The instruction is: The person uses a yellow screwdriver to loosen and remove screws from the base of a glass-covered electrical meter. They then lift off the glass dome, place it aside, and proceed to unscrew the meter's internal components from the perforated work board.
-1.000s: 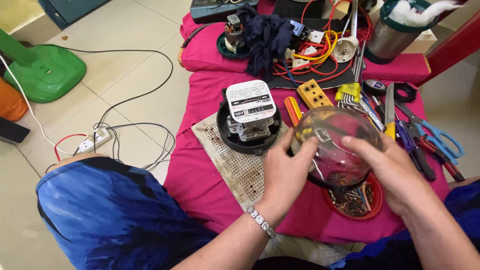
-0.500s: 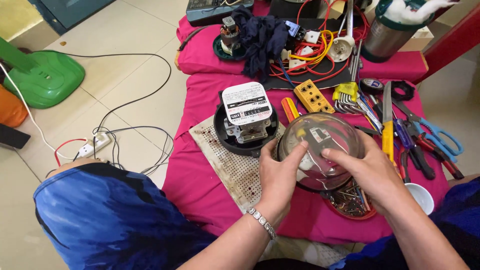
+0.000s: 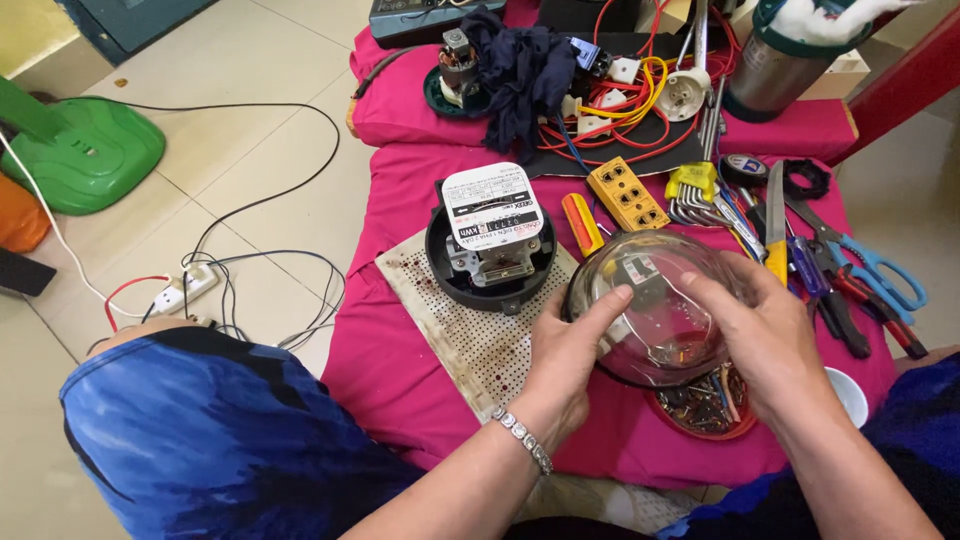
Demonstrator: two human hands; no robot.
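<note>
Both hands clasp the clear glass meter cover (image 3: 655, 310): the left hand (image 3: 570, 350) on its near-left side, the right hand (image 3: 765, 335) over its right. Since a second ago the cover has turned and sunk toward the red dish of small parts (image 3: 705, 405) beneath it. The uncovered electric meter (image 3: 492, 240) sits just left of the cover, untouched.

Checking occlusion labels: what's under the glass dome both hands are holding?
Under the clear glass dome, held by left hand and right hand, sits a red dish of small mixed parts. The dish's upper part is hidden.
</note>
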